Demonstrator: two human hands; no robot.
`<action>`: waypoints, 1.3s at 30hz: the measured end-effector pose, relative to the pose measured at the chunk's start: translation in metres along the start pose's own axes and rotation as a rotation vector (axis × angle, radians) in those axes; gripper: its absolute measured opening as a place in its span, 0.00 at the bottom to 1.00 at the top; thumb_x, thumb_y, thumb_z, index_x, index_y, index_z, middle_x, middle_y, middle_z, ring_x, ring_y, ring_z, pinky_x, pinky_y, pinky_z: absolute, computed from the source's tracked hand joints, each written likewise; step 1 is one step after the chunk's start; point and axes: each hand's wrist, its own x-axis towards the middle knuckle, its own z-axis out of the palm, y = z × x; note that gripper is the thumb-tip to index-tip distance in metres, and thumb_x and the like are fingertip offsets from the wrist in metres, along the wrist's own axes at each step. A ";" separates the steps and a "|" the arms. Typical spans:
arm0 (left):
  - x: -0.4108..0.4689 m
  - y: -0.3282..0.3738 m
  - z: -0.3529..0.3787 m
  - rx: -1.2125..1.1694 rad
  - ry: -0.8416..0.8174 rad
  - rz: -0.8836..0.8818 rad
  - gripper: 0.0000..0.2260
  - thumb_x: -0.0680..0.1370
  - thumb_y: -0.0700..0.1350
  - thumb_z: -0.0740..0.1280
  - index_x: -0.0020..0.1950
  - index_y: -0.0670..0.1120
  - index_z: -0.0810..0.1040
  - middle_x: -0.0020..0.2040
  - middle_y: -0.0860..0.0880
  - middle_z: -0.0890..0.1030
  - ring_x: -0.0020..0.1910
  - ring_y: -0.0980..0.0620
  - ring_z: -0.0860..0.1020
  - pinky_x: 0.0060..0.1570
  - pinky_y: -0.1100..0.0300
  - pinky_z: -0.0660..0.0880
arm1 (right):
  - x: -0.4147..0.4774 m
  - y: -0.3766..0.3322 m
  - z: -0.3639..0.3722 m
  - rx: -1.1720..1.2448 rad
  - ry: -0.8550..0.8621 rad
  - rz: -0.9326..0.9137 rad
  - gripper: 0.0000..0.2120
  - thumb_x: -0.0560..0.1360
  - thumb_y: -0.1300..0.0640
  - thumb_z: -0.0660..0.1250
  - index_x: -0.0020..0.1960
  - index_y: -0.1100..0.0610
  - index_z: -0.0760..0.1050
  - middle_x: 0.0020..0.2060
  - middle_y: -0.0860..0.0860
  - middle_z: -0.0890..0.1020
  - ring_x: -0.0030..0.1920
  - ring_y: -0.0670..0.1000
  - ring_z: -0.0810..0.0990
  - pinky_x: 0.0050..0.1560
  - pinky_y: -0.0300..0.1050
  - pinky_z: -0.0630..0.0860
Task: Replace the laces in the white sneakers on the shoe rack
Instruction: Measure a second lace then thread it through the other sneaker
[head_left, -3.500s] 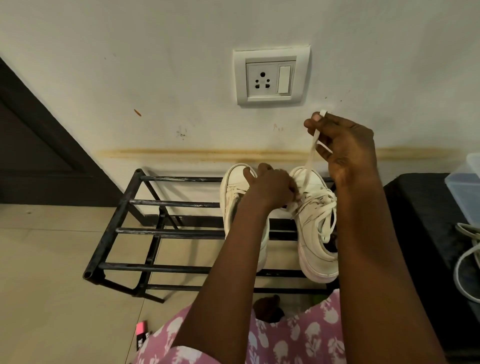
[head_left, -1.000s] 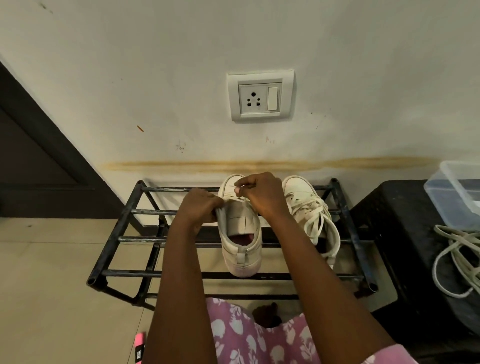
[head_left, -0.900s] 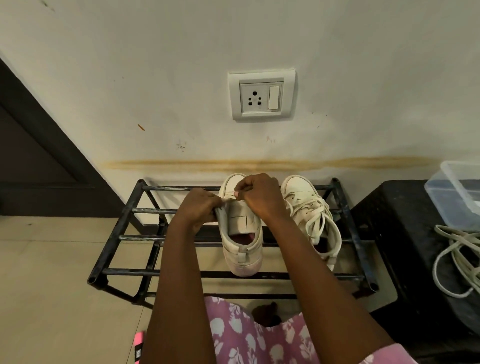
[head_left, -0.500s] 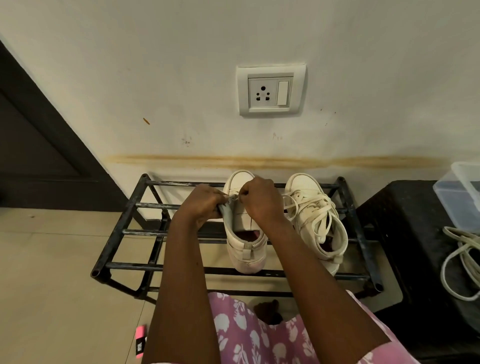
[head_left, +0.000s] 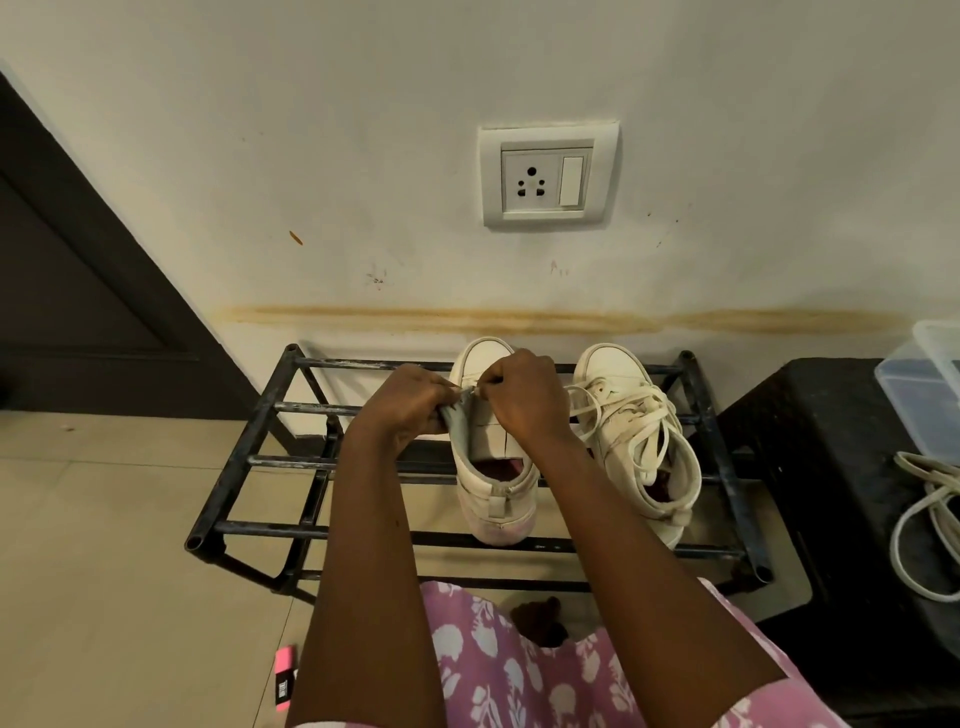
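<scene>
On shoe rack (head_left: 260, 461): laced sneaker (head_left: 615, 376) | left grip (head_left: 408, 402), right grip (head_left: 524, 400) pinching unlaced sneaker (head_left: 498, 501)

Both bare forearms reach forward and angle inward, so the hands nearly meet, backs up. The left hand (head_left: 410, 402) has its fingers curled, gripping the sneaker (head_left: 496, 501) by its upper edge. The right hand (head_left: 524, 400) is curled too, pinching that same edge.

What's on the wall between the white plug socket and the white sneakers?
A long yellow-brown stain stripe crosses the wall there, seen in the head view.
</scene>
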 end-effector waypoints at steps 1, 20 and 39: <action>0.000 0.001 0.000 -0.015 -0.006 -0.004 0.06 0.77 0.31 0.63 0.43 0.34 0.78 0.38 0.41 0.79 0.37 0.49 0.78 0.36 0.60 0.80 | 0.001 0.001 0.001 0.006 -0.002 0.000 0.09 0.74 0.60 0.65 0.48 0.55 0.84 0.47 0.55 0.83 0.49 0.57 0.80 0.47 0.47 0.78; 0.014 -0.004 0.009 -0.013 0.240 -0.052 0.10 0.77 0.33 0.63 0.57 0.33 0.76 0.35 0.48 0.76 0.33 0.54 0.75 0.32 0.65 0.76 | 0.002 0.008 -0.025 -0.003 -0.225 -0.003 0.20 0.66 0.63 0.71 0.57 0.53 0.76 0.59 0.55 0.73 0.59 0.57 0.71 0.60 0.53 0.71; -0.005 -0.003 -0.029 0.808 -0.081 0.165 0.17 0.80 0.51 0.60 0.44 0.40 0.81 0.39 0.44 0.76 0.38 0.51 0.72 0.38 0.62 0.65 | -0.044 0.013 -0.017 -0.215 0.050 0.127 0.19 0.76 0.58 0.61 0.65 0.61 0.62 0.58 0.58 0.75 0.57 0.60 0.77 0.45 0.46 0.67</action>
